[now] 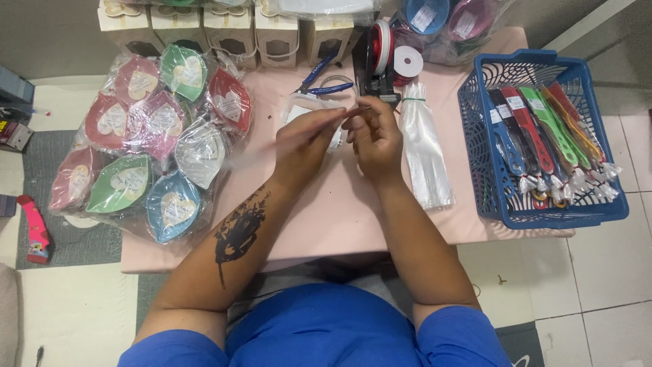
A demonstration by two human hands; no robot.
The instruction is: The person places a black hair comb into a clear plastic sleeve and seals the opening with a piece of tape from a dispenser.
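Both hands meet mid-table: left hand (304, 139) and right hand (372, 132) pinch a thin clear strip (339, 114) between fingertips. Bagged leaf dishes (153, 146) piled left look done; clear bags (424, 146) right still wait, ribbon spools (390, 54) beyond.

- The left hand (305, 139) and right hand (372, 136) meet above the middle of the pale pink table (326, 217), fingertips pinched on something thin, too small to identify.
- At ten o'clock from the hands lies a heap of leaf-shaped coloured dishes wrapped in clear plastic (153, 146).
- At three o'clock rests a bundle of clear plastic sleeves (424, 153), and beyond it a blue plastic basket (604, 204) of long wrapped utensils (543, 132).
- At twelve o'clock lie blue-handled pliers (319, 78) and ribbon spools (394, 54).
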